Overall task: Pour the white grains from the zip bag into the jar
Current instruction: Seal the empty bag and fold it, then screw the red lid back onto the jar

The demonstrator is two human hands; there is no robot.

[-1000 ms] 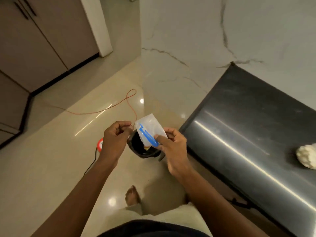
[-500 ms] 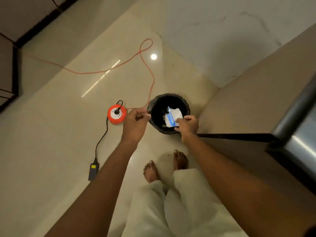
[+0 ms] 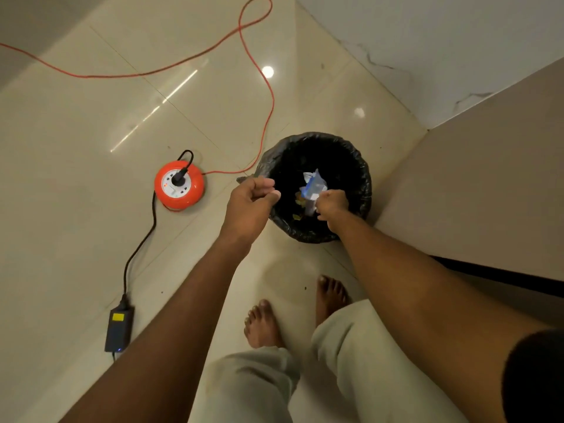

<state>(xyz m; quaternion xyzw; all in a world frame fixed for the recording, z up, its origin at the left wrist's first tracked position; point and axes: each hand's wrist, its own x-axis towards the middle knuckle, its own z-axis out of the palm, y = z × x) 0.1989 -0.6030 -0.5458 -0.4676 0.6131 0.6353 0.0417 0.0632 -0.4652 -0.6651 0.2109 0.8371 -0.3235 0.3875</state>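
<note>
The zip bag (image 3: 313, 185), clear plastic with blue print and crumpled, hangs inside the mouth of a black-lined waste bin (image 3: 362, 178). My right hand (image 3: 333, 206) is shut on the bag's lower end, over the bin's near side. My left hand (image 3: 251, 200) hovers at the bin's left rim with its fingers curled in and nothing visible in them. Scraps lie at the bottom of the bin. No jar and no white grains are in view.
An orange round socket hub (image 3: 178, 185) sits on the tiled floor left of the bin, with an orange cable (image 3: 268, 87) looping away. A black adapter (image 3: 119, 328) lies near left. A beige cabinet side (image 3: 473, 193) rises on the right. My bare feet (image 3: 263, 324) stand just behind the bin.
The view has swung from the countertop down to the floor and bin. Both hands have dropped toward the bin, and the bag has gone from above it into its mouth.
</note>
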